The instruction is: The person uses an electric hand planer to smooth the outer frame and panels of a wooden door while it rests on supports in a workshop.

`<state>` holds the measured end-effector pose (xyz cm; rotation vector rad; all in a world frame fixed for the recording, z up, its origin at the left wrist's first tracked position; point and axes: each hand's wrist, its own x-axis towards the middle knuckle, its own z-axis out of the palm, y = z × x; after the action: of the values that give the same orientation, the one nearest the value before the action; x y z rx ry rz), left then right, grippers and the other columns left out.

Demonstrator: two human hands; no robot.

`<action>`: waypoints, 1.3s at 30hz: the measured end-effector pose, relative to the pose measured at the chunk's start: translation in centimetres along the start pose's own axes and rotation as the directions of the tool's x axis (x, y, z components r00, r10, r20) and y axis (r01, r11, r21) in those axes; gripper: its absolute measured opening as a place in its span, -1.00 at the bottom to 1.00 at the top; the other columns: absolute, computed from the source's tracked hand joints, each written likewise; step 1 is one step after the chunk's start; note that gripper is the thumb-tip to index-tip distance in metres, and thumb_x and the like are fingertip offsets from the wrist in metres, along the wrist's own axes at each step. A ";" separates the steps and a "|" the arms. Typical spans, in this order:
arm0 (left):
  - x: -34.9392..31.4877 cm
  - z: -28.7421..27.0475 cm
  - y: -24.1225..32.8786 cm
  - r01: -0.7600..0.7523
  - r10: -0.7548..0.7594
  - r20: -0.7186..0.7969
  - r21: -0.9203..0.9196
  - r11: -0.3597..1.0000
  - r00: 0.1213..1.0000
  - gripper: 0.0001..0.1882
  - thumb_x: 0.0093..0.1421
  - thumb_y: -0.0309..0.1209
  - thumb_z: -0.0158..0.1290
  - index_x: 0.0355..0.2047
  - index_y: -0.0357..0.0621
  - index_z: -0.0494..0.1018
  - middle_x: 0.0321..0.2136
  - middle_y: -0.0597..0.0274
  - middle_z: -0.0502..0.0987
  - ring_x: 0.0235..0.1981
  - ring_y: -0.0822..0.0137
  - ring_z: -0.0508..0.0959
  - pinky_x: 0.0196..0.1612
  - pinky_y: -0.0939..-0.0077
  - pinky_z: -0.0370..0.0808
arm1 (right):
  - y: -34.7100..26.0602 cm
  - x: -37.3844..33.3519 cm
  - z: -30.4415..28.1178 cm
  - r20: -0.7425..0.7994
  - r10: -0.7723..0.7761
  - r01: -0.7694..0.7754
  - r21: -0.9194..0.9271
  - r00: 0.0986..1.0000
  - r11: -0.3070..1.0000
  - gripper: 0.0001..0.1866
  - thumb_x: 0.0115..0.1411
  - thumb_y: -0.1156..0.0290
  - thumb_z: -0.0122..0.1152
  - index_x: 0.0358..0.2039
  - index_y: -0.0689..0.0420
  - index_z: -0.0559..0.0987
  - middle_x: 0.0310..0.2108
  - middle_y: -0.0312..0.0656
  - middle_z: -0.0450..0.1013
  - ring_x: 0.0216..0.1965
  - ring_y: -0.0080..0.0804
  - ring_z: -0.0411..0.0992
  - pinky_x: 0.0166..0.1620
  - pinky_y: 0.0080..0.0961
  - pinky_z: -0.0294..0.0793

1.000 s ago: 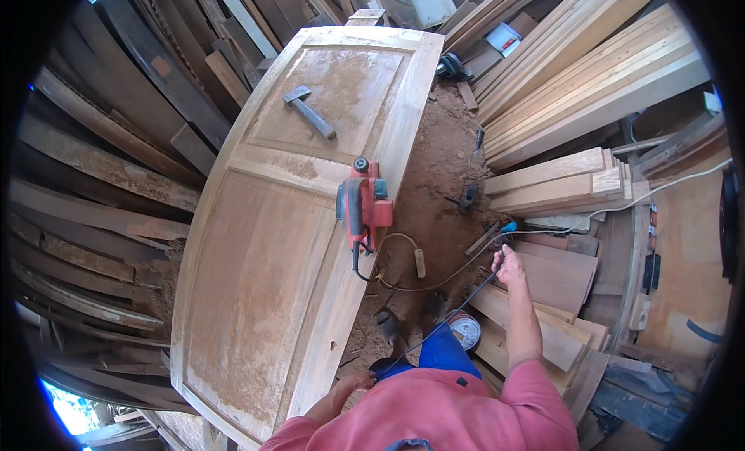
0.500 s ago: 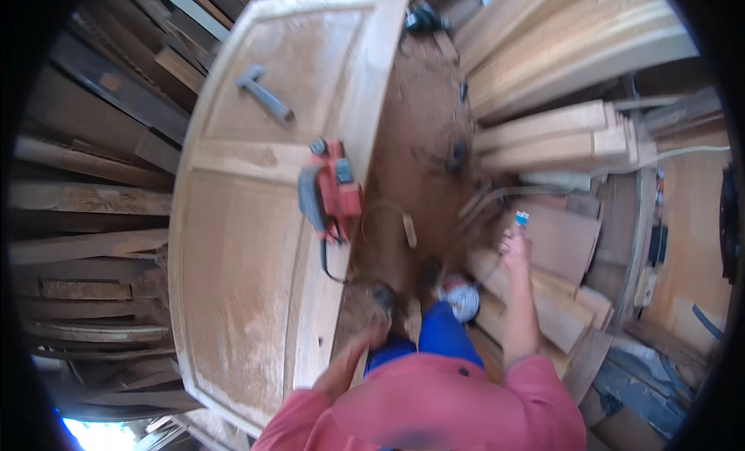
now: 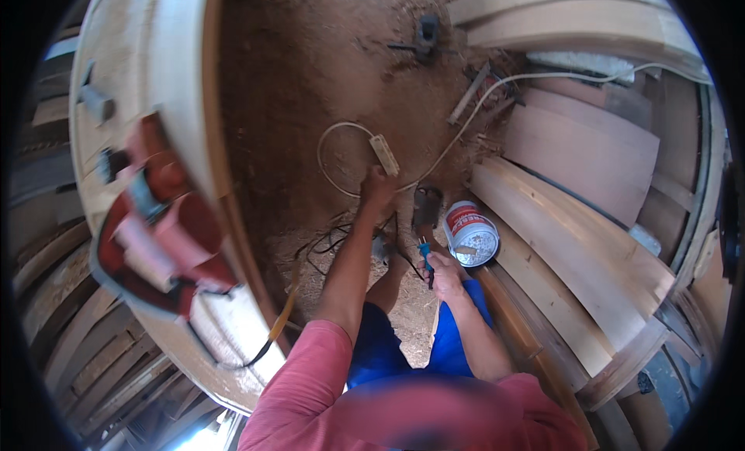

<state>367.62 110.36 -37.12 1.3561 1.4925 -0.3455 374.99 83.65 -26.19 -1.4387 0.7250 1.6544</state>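
Left hand (image 3: 379, 189) had extended to the lower end of one cream socket strip (image 3: 384, 155), centre of frame; whether its fingers gripped could not be determined. Right hand (image 3: 446, 276) had brought one blue plug (image 3: 424, 250) to lower centre, fingers clamped on it. One bucket (image 3: 466, 219), right of centre, bore white lettering on red.

Stacked boards (image 3: 570, 253) and a red power planer (image 3: 188, 232) on a wooden panel (image 3: 174, 63) show a woodworking workshop.
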 end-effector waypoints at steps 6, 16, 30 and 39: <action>10.9 7.3 -5.8 0.187 -0.170 -0.107 0.169 0.968 0.980 -0.12 0.15 0.02 0.26 0.25 -0.43 0.28 0.21 -0.34 0.44 0.25 -0.21 0.45 0.26 0.11 0.41 | -3.4 1.9 -0.7 0.073 -0.106 0.118 -0.182 0.992 0.976 -0.78 0.44 0.25 0.14 -0.16 0.15 0.55 -0.39 -0.25 0.55 -0.60 -0.65 0.33 -0.52 -0.70 0.29; 16.1 10.1 -6.9 0.038 -0.067 -0.115 -0.241 0.970 0.991 -0.51 0.11 -0.35 0.23 0.00 -0.39 0.45 -0.11 -0.12 0.64 -0.20 0.05 0.71 -0.12 0.22 0.64 | -5.4 2.1 -1.2 0.146 -0.209 0.223 -0.086 0.967 0.971 -0.83 0.42 0.40 0.12 -0.17 0.24 0.57 -0.35 -0.24 0.60 -0.57 -0.73 0.36 -0.49 -0.72 0.37; -17.4 -3.9 3.1 -0.164 0.344 0.090 -0.748 0.643 0.935 -0.41 0.57 0.01 -0.35 0.27 -0.20 0.35 0.07 0.12 0.54 -0.01 0.33 0.56 0.11 0.35 0.49 | -12.6 -14.8 10.8 0.392 -0.761 0.484 -0.867 0.517 -0.117 -0.82 0.24 0.33 0.27 -0.21 0.15 0.62 -0.38 0.05 0.58 -0.33 0.13 0.56 -0.27 -0.04 0.52; -27.8 -11.9 8.7 -0.491 0.546 0.044 -0.382 0.783 0.837 -0.31 0.53 0.11 -0.37 0.33 -0.18 0.32 0.18 -0.09 0.49 0.25 0.02 0.43 0.32 0.25 0.28 | -14.1 -25.1 14.3 0.570 -0.661 0.490 -0.805 0.488 -0.333 -0.79 0.25 0.30 0.21 -0.41 0.18 0.56 -0.43 0.04 0.58 -0.33 0.11 0.57 -0.23 0.03 0.52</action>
<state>364.19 106.92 -6.03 1.3449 0.9354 0.1736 380.27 97.72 2.23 -2.1956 -1.4639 0.9077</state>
